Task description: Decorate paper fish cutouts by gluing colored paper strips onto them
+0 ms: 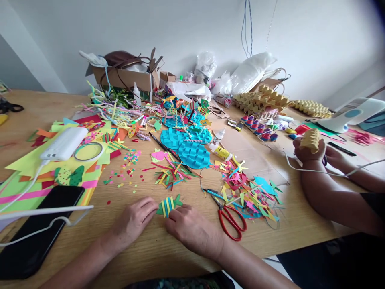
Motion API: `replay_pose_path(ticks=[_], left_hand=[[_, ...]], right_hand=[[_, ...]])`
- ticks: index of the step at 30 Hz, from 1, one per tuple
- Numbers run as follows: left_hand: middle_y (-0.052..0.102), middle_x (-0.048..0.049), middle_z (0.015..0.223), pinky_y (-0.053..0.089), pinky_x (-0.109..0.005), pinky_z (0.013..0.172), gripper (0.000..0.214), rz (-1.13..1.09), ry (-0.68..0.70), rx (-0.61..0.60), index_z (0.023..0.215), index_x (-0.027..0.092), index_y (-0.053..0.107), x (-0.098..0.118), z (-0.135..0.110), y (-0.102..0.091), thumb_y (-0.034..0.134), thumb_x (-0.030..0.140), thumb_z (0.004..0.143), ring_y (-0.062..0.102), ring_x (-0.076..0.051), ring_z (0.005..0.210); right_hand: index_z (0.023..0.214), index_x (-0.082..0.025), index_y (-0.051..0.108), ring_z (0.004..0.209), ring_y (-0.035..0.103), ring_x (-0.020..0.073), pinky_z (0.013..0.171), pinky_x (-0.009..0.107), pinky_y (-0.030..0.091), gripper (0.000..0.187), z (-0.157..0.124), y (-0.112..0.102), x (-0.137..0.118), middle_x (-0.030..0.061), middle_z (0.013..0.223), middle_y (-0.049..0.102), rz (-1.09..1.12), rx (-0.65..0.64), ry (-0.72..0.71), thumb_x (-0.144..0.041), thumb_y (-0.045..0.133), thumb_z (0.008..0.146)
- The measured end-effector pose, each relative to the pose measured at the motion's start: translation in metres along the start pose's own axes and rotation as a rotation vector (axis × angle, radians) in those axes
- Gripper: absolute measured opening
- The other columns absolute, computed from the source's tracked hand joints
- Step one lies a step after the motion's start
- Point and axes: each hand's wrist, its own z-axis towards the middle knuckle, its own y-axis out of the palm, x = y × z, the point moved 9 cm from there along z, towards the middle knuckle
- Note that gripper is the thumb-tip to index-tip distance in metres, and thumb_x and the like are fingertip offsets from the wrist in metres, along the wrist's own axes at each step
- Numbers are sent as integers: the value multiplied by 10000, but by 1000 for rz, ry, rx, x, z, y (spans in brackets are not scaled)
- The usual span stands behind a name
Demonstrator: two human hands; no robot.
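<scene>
A green paper fish (167, 206) with yellow and blue stripes lies on the table in front of me. My left hand (138, 218) has its fingers closed at the fish's head end. On the tail side, my right hand (192, 229) is curled shut over the lower edge, hiding part of the stripes. Red-handled scissors (232, 221) rest to the right of my right hand, their blades against a heap of paper scraps (252, 196). Thin coloured paper strips (171, 172) and a pink paper fish (159, 155) lie beyond my hands.
Blue egg-carton pieces (194, 154) and a yellow glue bottle (221, 152) stand mid-table. At left are a black phone (39, 237), a white power bank (64, 143) and coloured paper sheets (18, 160). On the right, another person's hands (309, 154) hold a carton piece (311, 139).
</scene>
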Motion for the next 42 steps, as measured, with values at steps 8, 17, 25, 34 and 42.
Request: replay_pose_path(ticks=[8,17,25,34,42], left_hand=[[582,-16,773,470,-213,618,229,6,-9,-25,850,180,587,3,0,2,369,171,920,571,-132,695],[575,-23,791,457,-224,630,235,28,11,-50,861,178,576,5,-5,8,353,136,922,563,-139,704],[569,-18,791,459,-224,640,232,53,8,-34,865,181,565,3,-4,6,344,150,929,562,-136,711],[577,-10,819,465,-237,695,194,24,14,-17,906,192,578,9,0,3,461,54,835,564,-144,765],[585,-12,858,467,-279,742,246,37,-20,-162,859,180,585,19,14,25,555,-24,725,546,-173,831]], right_hand=[[744,-153,565,583,529,174,515,305,329,88,3,4,-9,30,676,597,-69,7,-2,-113,541,819],[719,-169,520,654,477,158,581,301,318,128,-7,7,2,11,729,561,3,171,112,-149,536,845],[753,-177,526,635,456,147,595,282,320,120,-13,4,15,1,719,556,83,197,205,-135,506,864],[760,-166,585,691,558,146,635,236,387,59,-16,8,36,13,731,604,300,206,378,-122,573,797],[709,-162,580,630,538,122,565,206,364,115,-17,11,44,-2,677,576,469,274,427,-54,567,746]])
